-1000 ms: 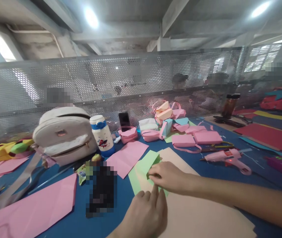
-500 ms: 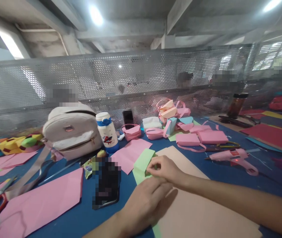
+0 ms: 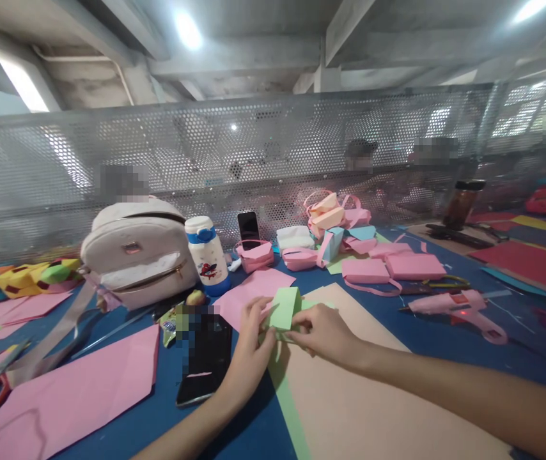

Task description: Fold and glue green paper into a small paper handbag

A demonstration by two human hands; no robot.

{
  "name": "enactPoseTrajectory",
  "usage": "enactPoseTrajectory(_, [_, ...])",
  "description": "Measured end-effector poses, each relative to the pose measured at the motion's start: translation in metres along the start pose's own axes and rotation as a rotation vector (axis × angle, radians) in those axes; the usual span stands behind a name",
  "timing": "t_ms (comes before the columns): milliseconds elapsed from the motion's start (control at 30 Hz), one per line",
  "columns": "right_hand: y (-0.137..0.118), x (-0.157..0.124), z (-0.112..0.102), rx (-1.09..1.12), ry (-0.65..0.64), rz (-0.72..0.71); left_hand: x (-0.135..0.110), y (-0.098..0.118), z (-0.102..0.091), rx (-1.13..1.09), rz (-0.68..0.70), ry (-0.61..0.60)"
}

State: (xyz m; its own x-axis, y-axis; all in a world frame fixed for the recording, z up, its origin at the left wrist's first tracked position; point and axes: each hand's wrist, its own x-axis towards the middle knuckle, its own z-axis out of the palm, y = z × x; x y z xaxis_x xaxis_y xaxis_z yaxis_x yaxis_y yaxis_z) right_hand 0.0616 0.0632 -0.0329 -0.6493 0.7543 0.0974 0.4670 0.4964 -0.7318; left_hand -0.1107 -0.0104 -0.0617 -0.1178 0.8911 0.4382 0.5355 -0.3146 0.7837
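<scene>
Both hands hold a folded light-green paper [image 3: 283, 308] lifted a little above the table. My left hand [image 3: 250, 348] pinches its left side with thumb and fingers. My right hand [image 3: 323, 330] grips its right side, fingers curled. Beneath them lies a large peach sheet [image 3: 373, 409] with a green strip [image 3: 288, 409] along its left edge, on the blue table [image 3: 158, 428].
A black phone [image 3: 204, 364] lies left of my hands, beside a big pink sheet [image 3: 69, 399]. Behind stand a beige backpack [image 3: 133, 252], a white bottle [image 3: 207, 255], pink paper boxes [image 3: 388, 267] and a pink glue gun [image 3: 465, 306]. A perforated metal screen [image 3: 277, 147] closes the back.
The green paper was lying pressed flat on the table; now both hands have raised it, folded, with my left hand moved up to its left side.
</scene>
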Motion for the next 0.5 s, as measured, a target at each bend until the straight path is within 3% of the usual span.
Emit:
enactPoseTrajectory(167, [0.007, 0.008, -0.009, 0.175, 0.032, -0.053, -0.003, 0.01, 0.0, 0.069, 0.107, -0.016])
enactPoseTrajectory(300, [-0.001, 0.005, -0.016, 0.365, -0.063, -0.112, -0.002, 0.013, -0.005, 0.109, 0.17, 0.041])
enactPoseTrajectory(500, [-0.005, 0.006, -0.028, 0.357, -0.105, -0.187, 0.001, 0.02, -0.012, 0.082, 0.255, 0.019])
